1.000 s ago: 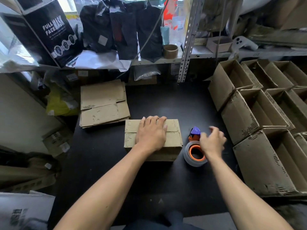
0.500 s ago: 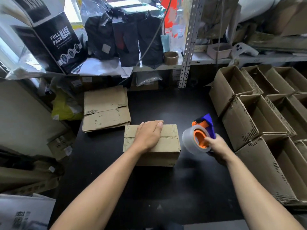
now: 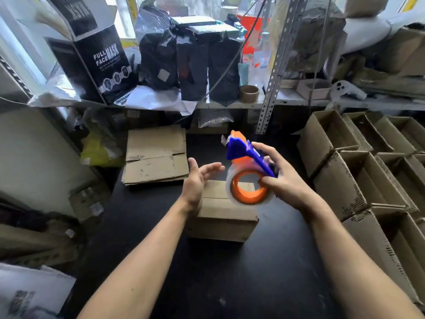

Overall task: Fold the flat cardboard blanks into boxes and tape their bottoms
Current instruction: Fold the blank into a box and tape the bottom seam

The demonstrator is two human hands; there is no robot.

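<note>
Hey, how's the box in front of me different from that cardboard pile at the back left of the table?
The box is folded up into a solid block; the pile of blanks lies flat and stacked. The box sits near the table's middle, under the tape dispenser that the right hand holds; the pile sits untouched by either hand. The box's flaps are closed, the blanks' flaps spread flat. Both are plain brown cardboard.

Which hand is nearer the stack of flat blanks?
Left. The left hand is raised, open, over the folded box's left end, just right of the stack of flat blanks. The right hand holds the tape dispenser farther right, beyond the box.
</note>
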